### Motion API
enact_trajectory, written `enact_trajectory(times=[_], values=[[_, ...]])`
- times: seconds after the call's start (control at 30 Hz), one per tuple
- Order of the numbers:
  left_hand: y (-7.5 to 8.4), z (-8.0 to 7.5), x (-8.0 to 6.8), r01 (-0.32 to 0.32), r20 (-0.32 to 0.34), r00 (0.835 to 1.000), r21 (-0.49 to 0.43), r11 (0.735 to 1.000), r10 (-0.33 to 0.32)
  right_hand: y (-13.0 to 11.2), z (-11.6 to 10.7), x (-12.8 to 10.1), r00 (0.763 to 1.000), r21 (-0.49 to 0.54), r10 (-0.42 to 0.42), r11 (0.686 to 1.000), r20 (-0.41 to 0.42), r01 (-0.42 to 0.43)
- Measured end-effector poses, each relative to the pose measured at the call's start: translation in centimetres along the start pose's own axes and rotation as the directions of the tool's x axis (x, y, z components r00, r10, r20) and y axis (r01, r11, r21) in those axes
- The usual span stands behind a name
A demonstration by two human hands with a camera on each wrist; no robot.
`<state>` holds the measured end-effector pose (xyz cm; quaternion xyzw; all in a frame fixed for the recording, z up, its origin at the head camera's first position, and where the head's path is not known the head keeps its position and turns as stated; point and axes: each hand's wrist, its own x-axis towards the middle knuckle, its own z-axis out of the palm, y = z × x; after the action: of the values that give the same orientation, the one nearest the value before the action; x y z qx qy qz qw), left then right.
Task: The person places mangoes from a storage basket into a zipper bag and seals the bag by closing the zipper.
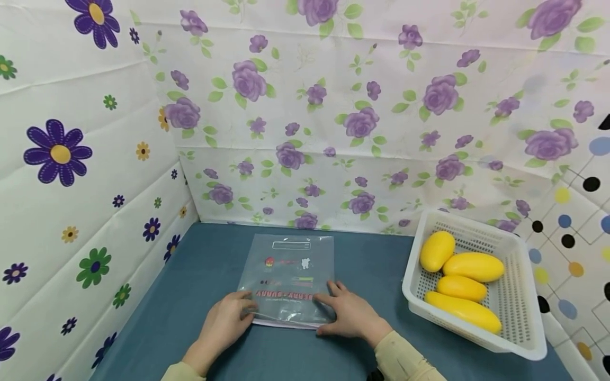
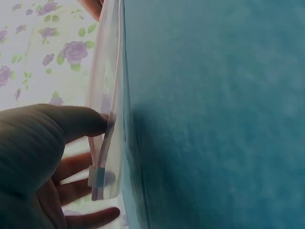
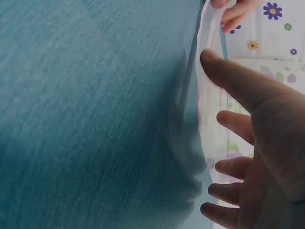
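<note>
A clear plastic zip bag [image 1: 290,275] with pink lettering and small printed pictures lies flat on the blue table, its zip edge towards me. My left hand [image 1: 227,319] is at its near left corner, fingers over the side and thumb touching the zip strip. A slider [image 2: 96,176] shows on that strip in the left wrist view, close to the fingers. At the near right corner rests my right hand [image 1: 352,314], fingers spread along the side, thumb [image 3: 228,76] against the near edge.
To the right, a white perforated basket [image 1: 524,296] holds several yellow mangoes [image 1: 473,266]. Floral cloth walls [image 1: 295,132] enclose the blue table [image 1: 190,286] at the back and sides.
</note>
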<state>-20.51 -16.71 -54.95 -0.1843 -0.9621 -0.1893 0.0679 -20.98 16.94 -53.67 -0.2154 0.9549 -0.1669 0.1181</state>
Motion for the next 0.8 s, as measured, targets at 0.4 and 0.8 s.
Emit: enact_trajectory(times=[0.4, 0.8], values=[[1.1, -0.3, 0.6, 0.233, -0.059, 0.971, 0.014, 0.972, -0.232, 0.2, -0.1, 0.1, 0.998, 0.004, 0.064, 0.998, -0.015, -0.064], [1.8, -0.3, 0.7, 0.135, -0.079, 0.988, 0.038, 0.990, -0.131, 0.7, -0.1, -0.2, 0.986, -0.014, 0.150, 0.988, -0.066, -0.152]])
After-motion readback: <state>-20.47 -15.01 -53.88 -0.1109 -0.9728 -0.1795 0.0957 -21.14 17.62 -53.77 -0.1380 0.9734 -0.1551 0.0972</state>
